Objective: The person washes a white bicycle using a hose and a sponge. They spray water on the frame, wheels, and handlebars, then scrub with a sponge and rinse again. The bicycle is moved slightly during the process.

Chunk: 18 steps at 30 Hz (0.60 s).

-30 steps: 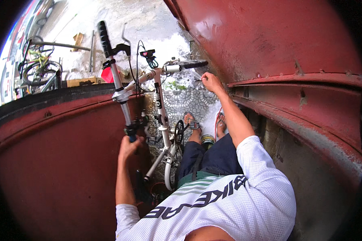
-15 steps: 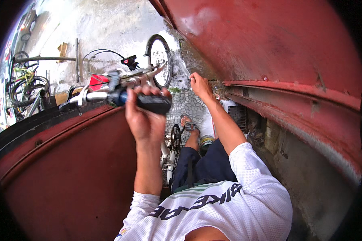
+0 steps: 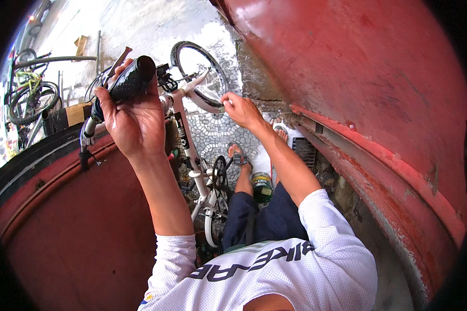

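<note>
Far left, approx 9 o'clock: a green-framed bicycle parked w/ other bikes, partly cut by the rim. Just right of it, a brown cardboard box sits behind the curved dark-red metal wall that fills the lower left.

Left hand, at approx 11 o'clock from frame centre, is raised and wrapped tight round the black rubber handlebar grip; fingers curl over the grip, its round end pointing up-right. The silver bar runs down-left from the hand, w/ a brake lever and black cables hanging near it.

Centre: the white-framed bicycle stands between the person's legs, frame tube running from approx 12 o'clock down to 6, black chainring and crank low on it. Its black-tyred front wheel is turned, at 12 o'clock, over wet patterned paving.

Right hand, approx 1 o'clock, rests on the tyre's lower right edge, fingers pinched on the rim; how firm the hold is, can't tell. Hands well apart, one on each end of the front assembly.

Below: sandalled feet, a green-lidded jar by the right knee, dark blue shorts, white mesh shirt.

Right side, 2 to 5 o'clock: a rusty red metal panel w/ a raised rib.
</note>
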Each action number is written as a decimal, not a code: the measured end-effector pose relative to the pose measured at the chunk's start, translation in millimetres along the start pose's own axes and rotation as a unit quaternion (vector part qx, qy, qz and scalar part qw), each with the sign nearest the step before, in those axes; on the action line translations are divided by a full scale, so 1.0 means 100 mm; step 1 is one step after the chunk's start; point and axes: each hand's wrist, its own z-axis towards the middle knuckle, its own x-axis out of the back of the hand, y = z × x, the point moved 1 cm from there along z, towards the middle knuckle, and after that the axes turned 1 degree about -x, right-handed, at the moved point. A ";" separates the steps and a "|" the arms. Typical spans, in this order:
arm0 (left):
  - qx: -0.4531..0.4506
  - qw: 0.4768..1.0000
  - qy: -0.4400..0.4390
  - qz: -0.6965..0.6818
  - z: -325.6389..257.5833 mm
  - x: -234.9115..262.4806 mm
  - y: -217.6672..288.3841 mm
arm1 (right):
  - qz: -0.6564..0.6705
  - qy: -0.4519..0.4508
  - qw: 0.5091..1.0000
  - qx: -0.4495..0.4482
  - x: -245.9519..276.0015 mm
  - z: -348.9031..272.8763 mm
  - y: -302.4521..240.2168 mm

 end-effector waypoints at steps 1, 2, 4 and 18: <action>0.003 1.000 -0.010 0.004 0.00 0.00 0.01 | -0.017 -0.002 1.000 -0.019 0.05 0.00 -0.17; 0.004 1.000 -0.009 -0.001 0.02 -0.02 -0.01 | -0.031 0.002 0.999 -0.016 0.05 0.02 -0.14; 0.006 1.000 -0.007 -0.009 0.08 -0.05 -0.03 | -0.059 0.007 0.998 -0.011 -0.05 0.11 0.08; 0.010 1.000 0.023 0.010 0.08 -0.08 0.00 | -0.201 -0.054 0.976 -0.068 -0.25 -0.08 0.67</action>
